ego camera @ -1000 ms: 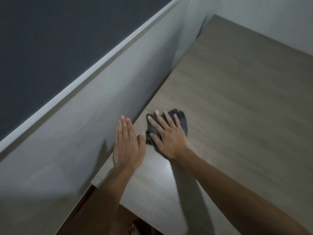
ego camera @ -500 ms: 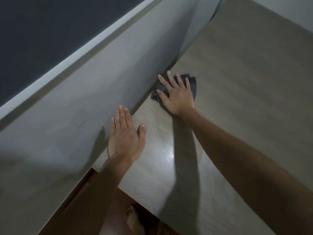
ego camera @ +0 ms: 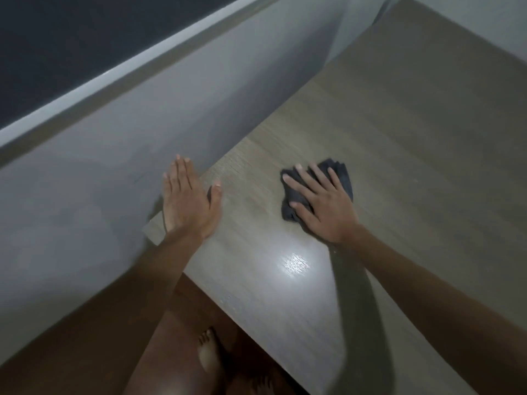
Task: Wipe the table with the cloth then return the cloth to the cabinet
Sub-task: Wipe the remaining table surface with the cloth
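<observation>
The left hand (ego camera: 188, 205) lies flat, fingers straight, on the near-left corner of the pale wood-grain worktop (ego camera: 399, 138) — right against the grey wall (ego camera: 114, 166). Further right on that worktop, the right hand (ego camera: 322, 206) presses with spread, straight fingers on a crumpled dark grey cloth (ego camera: 339, 169).

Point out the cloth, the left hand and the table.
cloth (ego camera: 340, 169): head view, dark upper corner showing beyond the fingers.
left hand (ego camera: 186, 206): head view, back of the flat hand.
table (ego camera: 413, 143): head view, bare wood-grain top beyond the cloth.
</observation>
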A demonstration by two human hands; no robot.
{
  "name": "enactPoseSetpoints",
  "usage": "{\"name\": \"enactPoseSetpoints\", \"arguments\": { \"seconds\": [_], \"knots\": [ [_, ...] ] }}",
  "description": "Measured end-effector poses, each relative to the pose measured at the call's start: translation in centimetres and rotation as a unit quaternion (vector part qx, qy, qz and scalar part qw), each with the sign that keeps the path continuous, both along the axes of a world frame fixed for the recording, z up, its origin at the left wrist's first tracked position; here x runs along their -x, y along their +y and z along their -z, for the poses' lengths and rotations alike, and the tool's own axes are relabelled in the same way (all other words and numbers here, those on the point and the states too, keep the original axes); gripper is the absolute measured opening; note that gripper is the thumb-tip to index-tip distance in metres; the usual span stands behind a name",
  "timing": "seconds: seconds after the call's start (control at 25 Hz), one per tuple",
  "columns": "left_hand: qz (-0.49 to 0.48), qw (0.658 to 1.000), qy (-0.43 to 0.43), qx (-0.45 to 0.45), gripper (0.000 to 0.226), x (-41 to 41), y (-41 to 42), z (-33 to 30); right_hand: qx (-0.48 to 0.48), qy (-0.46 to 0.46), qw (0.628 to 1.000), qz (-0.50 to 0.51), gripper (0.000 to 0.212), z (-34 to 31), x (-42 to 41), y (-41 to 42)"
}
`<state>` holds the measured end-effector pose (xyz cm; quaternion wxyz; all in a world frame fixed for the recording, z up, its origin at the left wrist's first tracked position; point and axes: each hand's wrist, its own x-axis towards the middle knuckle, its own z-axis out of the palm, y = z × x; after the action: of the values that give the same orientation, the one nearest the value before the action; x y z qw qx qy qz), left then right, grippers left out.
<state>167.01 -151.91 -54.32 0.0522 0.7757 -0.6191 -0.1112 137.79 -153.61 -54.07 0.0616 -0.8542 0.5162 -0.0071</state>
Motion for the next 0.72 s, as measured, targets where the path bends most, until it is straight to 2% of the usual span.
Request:
{"name": "enactPoseSetpoints", "arguments": {
  "seconds": [0.12,0.24,0.32,0.44,0.72],
  "knots": [
    [-0.020,0.999,-0.039,0.004,0.082,0.8,4.1,-0.3,0.001,0.002,1.000,0.004,0.060,-0.3,5.0,8.4],
    [-0.061,0.997,-0.041,-0.017,0.080,2.3,7.1,-0.5,-0.019,0.009,1.000,0.000,0.061,-0.5,7.0,15.8],
    [-0.088,0.995,-0.051,-0.005,0.081,2.7,7.6,-0.2,-0.010,0.009,1.000,-0.012,0.062,-0.6,6.8,16.6],
    [-0.087,0.995,-0.058,0.002,0.081,2.7,7.3,0.2,-0.005,-0.001,0.999,-0.036,0.062,-0.8,3.8,11.2],
    [-0.079,0.994,-0.063,0.031,0.082,2.3,7.5,1.1,-0.014,-0.005,1.000,0.018,0.061,0.0,-9.5,-5.9]
  ]
}}
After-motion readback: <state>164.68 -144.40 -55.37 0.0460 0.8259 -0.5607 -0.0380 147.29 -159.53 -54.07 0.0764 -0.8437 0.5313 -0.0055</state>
